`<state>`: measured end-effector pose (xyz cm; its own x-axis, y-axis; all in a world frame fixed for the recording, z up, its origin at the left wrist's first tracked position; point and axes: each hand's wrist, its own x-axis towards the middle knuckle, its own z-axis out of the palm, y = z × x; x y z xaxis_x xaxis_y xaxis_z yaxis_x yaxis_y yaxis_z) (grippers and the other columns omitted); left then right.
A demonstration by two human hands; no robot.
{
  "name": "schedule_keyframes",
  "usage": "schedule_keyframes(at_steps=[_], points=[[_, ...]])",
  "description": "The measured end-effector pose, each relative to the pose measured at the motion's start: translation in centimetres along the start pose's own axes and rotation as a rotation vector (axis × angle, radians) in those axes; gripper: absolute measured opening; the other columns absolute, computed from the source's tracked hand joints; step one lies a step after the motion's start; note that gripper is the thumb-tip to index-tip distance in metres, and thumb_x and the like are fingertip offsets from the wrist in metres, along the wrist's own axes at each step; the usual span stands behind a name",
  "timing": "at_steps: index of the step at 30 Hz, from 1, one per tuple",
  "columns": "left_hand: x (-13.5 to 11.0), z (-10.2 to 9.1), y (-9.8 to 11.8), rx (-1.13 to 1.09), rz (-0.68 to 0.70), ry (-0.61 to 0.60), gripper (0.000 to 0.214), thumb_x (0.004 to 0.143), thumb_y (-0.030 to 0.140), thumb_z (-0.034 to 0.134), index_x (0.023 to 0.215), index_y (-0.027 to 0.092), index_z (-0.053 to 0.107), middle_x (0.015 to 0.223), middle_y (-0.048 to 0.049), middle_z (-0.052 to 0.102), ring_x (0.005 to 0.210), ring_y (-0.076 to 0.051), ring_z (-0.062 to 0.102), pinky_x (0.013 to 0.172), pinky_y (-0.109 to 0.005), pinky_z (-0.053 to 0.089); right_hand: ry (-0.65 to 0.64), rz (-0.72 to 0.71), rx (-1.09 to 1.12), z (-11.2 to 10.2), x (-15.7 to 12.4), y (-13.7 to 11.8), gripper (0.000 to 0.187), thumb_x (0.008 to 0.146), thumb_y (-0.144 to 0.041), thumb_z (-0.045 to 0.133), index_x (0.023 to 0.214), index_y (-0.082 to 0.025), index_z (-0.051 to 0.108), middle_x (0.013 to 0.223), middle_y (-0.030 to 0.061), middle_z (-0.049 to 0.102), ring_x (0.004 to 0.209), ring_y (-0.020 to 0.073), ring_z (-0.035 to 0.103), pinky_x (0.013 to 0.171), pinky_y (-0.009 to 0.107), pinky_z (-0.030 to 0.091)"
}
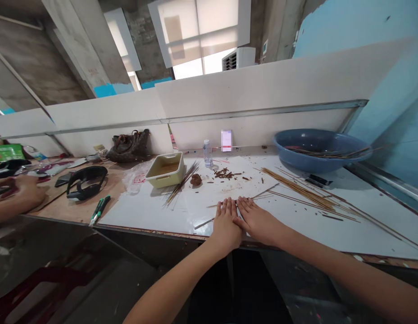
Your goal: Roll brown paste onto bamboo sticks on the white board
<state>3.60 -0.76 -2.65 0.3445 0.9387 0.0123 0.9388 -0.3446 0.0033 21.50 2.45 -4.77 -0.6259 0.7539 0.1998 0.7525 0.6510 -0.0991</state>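
My left hand [227, 227] and my right hand [259, 220] lie side by side near the table's front edge, palms down and fingers stretched forward. Their thumbs meet or overlap. A thin grey-brown stick [204, 223] shows left of my left hand, and more thin stick [265, 192] shows beyond my right fingers; whether they are one piece is hidden under my hands. Dark brown crumbled pieces [225, 173] lie ahead of my fingertips, beside a brown clay-like lump [196, 180]. Right of my hands spreads a bundle of tan thin sticks [297, 189].
Behind stand a pale yellow tub [161, 182] of brownish liquid, a clear bottle [208, 155], a phone [226, 141] and a blue basin [297, 155] holding sticks. Grey sticks [184, 183] lie beside the tub. Leftward are pliers [100, 209], a black headset [87, 182], a handbag [129, 148] and another person's hand [28, 193].
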Motion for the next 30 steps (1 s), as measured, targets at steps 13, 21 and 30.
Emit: schedule_keyframes(at_steps=[13, 21, 30], points=[[5.4, -1.6, -0.9, -0.017, -0.145, -0.027, 0.085, 0.103, 0.038, 0.045, 0.18, 0.009, 0.022, 0.187, -0.0153, 0.02, 0.176, -0.033, 0.015, 0.144, -0.057, 0.008, -0.074, 0.003, -0.03, -1.6, 5.3, 1.9, 0.074, 0.119, -0.05, 0.025, 0.171, 0.0, 0.042, 0.175, 0.0314, 0.039, 0.168, 0.0381, 0.036, 0.136, 0.063, 0.034], [2.1, 0.4, -0.8, 0.02, -0.047, 0.008, 0.078, 0.109, 0.042, 0.037, 0.18, 0.012, 0.025, 0.186, -0.0133, 0.025, 0.174, -0.034, 0.021, 0.144, -0.054, 0.014, -0.058, -0.03, -0.045, -0.9, 2.1, 0.4, 0.08, 0.117, -0.058, 0.032, 0.17, 0.001, 0.045, 0.173, 0.0321, 0.044, 0.166, 0.0393, 0.04, 0.137, 0.059, 0.034], [8.5, -2.7, -2.3, -0.05, -0.218, -0.097, 0.091, 0.1, 0.04, 0.052, 0.178, 0.004, 0.024, 0.187, -0.0187, 0.018, 0.176, -0.034, 0.014, 0.144, -0.055, 0.007, -0.172, -0.071, -0.085, -2.9, 8.9, 3.2, 0.06, 0.117, -0.034, 0.034, 0.167, -0.005, 0.052, 0.17, 0.0307, 0.049, 0.163, 0.0377, 0.046, 0.135, 0.061, 0.035]])
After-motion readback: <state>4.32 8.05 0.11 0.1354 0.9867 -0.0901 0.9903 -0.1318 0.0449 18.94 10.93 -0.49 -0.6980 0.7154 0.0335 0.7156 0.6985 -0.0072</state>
